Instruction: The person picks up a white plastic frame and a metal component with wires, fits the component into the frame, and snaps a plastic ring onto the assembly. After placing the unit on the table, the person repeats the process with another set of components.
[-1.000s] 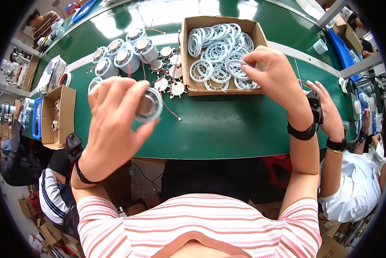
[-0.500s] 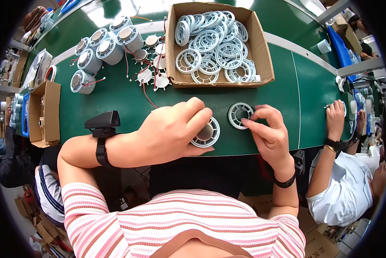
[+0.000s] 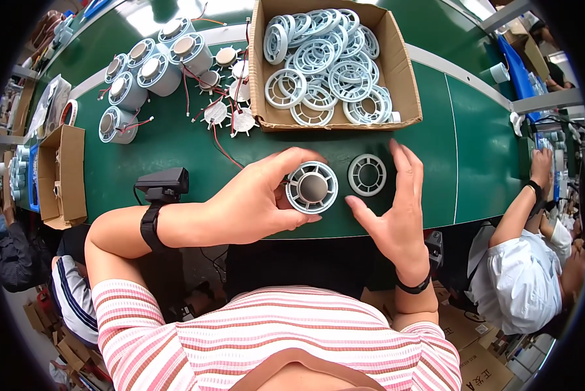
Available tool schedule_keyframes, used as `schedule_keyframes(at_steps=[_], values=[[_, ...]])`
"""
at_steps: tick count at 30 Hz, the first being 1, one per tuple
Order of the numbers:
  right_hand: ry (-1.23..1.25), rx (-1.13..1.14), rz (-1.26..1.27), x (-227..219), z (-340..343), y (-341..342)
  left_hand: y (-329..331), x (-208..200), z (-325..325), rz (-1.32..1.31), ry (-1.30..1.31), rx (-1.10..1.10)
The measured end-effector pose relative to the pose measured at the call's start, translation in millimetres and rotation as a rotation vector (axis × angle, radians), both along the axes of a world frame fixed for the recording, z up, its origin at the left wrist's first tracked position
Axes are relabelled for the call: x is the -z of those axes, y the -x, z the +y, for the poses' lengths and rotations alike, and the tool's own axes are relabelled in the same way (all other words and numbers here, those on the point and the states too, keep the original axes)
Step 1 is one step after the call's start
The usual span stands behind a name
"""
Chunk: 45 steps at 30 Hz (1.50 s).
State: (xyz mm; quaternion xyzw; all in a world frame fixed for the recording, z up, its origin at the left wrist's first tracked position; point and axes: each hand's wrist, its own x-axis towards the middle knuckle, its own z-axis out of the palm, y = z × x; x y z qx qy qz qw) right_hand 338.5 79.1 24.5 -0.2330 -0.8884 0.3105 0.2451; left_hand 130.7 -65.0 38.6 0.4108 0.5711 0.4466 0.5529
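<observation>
My left hand (image 3: 263, 192) is closed round the side of a light-blue round housing (image 3: 331, 189), its spoked rim and grey centre disc facing up. To the right of it a pale spoked plastic ring (image 3: 368, 191) lies on the green table. My right hand (image 3: 398, 215) is open beside this ring, thumb and fingers spread apart around its right side, with a gap between them and the ring. Beyond my hands stands a cardboard box (image 3: 406, 98) holding many similar light-blue rings (image 3: 350, 83).
Several light-blue cylindrical housings (image 3: 128, 94) stand at the far left. Small white spoked discs (image 3: 215, 113) with red wires lie beside them. Another cardboard box (image 3: 72, 171) sits at the left edge. A co-worker's arm (image 3: 520, 203) rests at the right.
My right hand has let go of the pale ring and spread its fingers. My left hand has turned its grip outward, so the housing's top shows fully.
</observation>
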Motion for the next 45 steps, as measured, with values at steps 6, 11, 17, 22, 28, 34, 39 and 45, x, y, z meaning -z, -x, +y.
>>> schedule_keyframes(at_steps=[6,11,17,22,28,34,39,45], values=[[0.127,0.116,0.005,15,1,0,2,-3,2,-0.168,0.102,-0.007],[0.239,-0.267,0.253,-16,-14,15,5,-5,6,-0.243,0.149,0.034],[0.153,-0.387,0.137,-22,-12,35,10,-4,6,-0.242,0.171,0.058],[0.199,-0.498,0.107,-25,-1,39,16,1,7,-0.286,0.154,0.137],[0.234,-0.523,0.064,-28,5,39,22,7,8,-0.225,0.036,0.219],[0.235,-0.511,0.063,-27,5,39,35,-1,13,-0.515,0.247,0.222],[0.176,-0.523,0.041,-26,6,41,36,-4,15,-0.61,0.342,0.143],[-0.147,-0.43,-0.016,-26,-3,30,29,-9,7,-0.53,0.223,0.088]])
